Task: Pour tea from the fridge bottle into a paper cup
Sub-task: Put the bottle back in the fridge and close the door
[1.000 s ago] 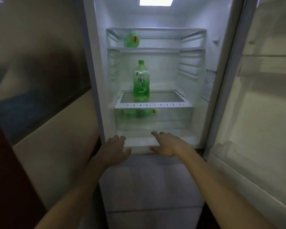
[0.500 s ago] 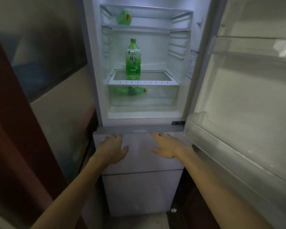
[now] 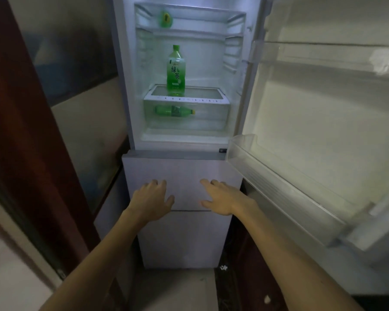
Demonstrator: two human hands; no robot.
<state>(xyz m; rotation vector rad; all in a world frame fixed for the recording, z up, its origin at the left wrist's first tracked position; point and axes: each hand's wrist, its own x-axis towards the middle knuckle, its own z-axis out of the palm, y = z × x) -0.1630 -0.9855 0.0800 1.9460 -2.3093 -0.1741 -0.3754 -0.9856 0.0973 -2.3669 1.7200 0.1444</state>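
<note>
A tall green tea bottle [image 3: 176, 71] stands upright on the glass shelf [image 3: 202, 92] inside the open fridge [image 3: 189, 140]. A second green bottle [image 3: 174, 111] lies on its side in the clear drawer below. Another green item [image 3: 165, 18] sits on the top shelf. My left hand [image 3: 152, 199] and my right hand [image 3: 220, 198] hover palm-down with fingers spread, well below the bottles, in front of the lower drawer fronts [image 3: 182, 176]. Both hands hold nothing. No paper cup is in view.
The fridge door [image 3: 323, 122] stands wide open on the right, its empty clear bins [image 3: 267, 173] jutting out near my right forearm. A dark red-brown door frame [image 3: 27, 135] and a wall close in on the left. Floor shows below the fridge.
The view has tilted down and pulled back, so the fridge interior sits higher in the frame. Both hands now appear over the lower drawer fronts instead of the compartment's bottom edge.
</note>
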